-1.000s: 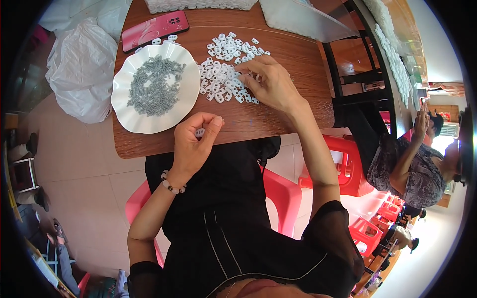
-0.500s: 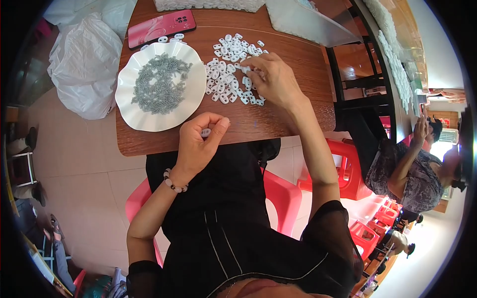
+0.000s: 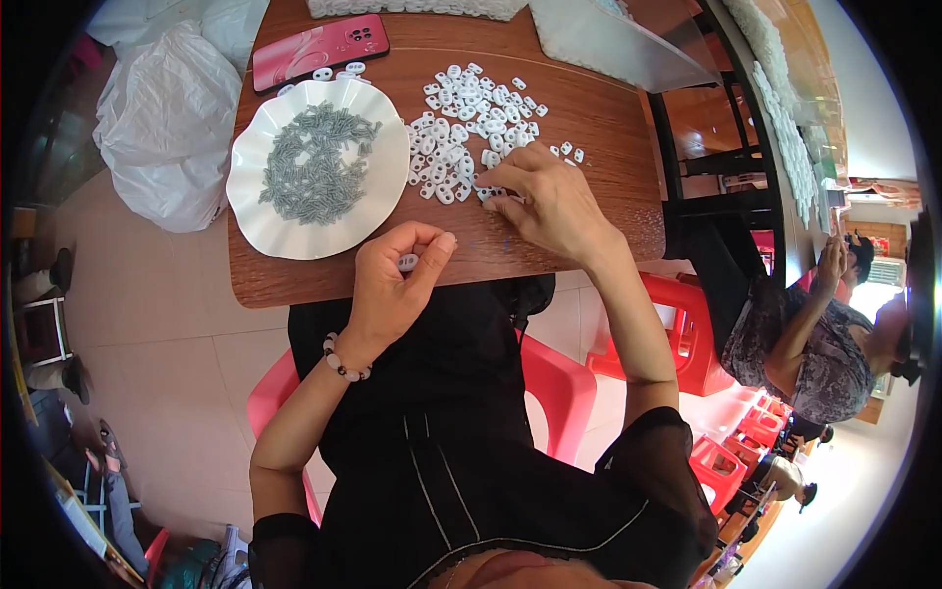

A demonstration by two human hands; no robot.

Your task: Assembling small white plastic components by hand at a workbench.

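Observation:
My left hand hovers by the table's near edge, its fingers curled around a small white oval bead with two dark holes. Anything else inside that fist is hidden. A loose pile of such two-hole white beads lies on the table to the right of the plate. At the pile's near right edge is my right hand, thumb and fingertips closing on one of these white beads. A wavy-rimmed white plate left of the pile holds many small grey-green tubes.
A pink phone lies behind the plate with a few white beads beside it. White slabs stand at the far side of the brown table. A white plastic bag is at the left; a person sits at the right.
My right hand has moved nearer to me and slightly right, from the pile's middle right to its near right edge. A few beads farther back have come into view. The left hand stays put.

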